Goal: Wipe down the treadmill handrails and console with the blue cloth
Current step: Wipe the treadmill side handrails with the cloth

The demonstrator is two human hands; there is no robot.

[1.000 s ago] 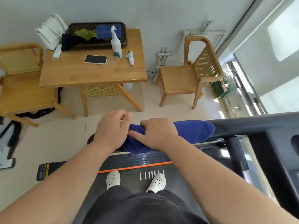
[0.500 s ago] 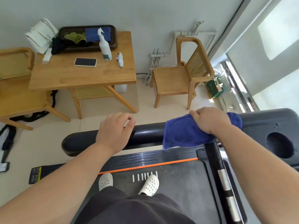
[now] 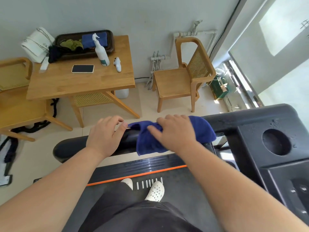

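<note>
A blue cloth (image 3: 204, 131) is draped over the black treadmill handrail (image 3: 70, 148), which runs left to right in front of me. My right hand (image 3: 175, 131) lies on top of the cloth and grips it against the rail. My left hand (image 3: 104, 136) rests on the bare rail just left of the cloth, fingers loosely curled, thumb and forefinger near the cloth's left edge. The dark console (image 3: 250, 129) with a round cup hole (image 3: 275, 142) sits at the right.
Past the rail stand a wooden table (image 3: 80, 84) with a spray bottle (image 3: 102, 51), a phone (image 3: 82, 69) and a dark tray (image 3: 108, 47) of cloths, plus wooden chairs (image 3: 180, 81). My feet in white shoes (image 3: 155, 191) stand on the treadmill belt.
My right hand has slid the blue cloth leftwards along the handrail, back towards my left hand. My left hand has stayed on the rail.
</note>
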